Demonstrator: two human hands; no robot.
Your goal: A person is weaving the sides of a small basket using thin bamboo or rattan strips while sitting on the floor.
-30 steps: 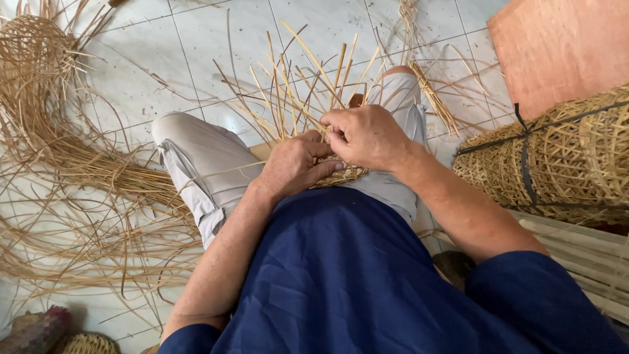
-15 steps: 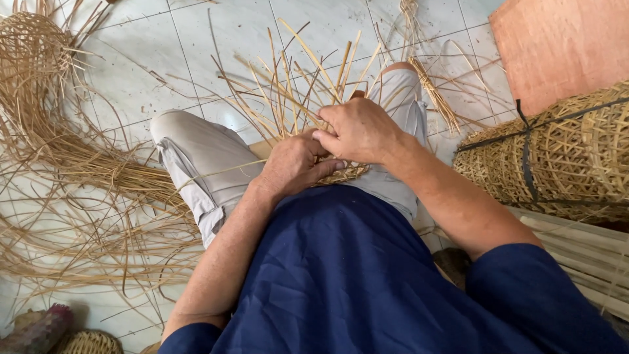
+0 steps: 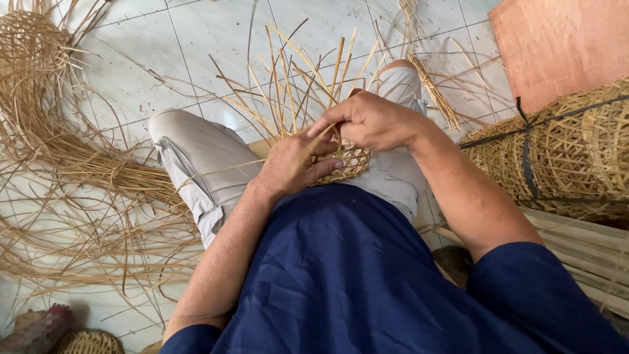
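A small woven bamboo piece, an open lattice of thin strips, lies on the person's lap between the two knees, with loose strip ends fanning up and outward from it over the tiled floor. The left hand rests on the near edge of the weave, fingers slightly curled and spread across it, pressing it down against the thigh rather than closing around it. The right hand is just above and touching the left, its fingers bunched and pinched together on one flat bamboo strip that runs down across the left hand's fingers; how tightly it grips cannot be told. The weave is partly hidden beneath both hands.

The person sits with light grey trousers drawn over bent knees and wears a dark blue shirt. To the left on the floor lies a thick bundle of long bamboo strips, curving up toward a half-made basket in the upper left corner. On the right a stack of finished woven baskets, bound with a dark strap, lies on its side, with an orange-brown board beyond it. A small woven item sits at the bottom left edge.
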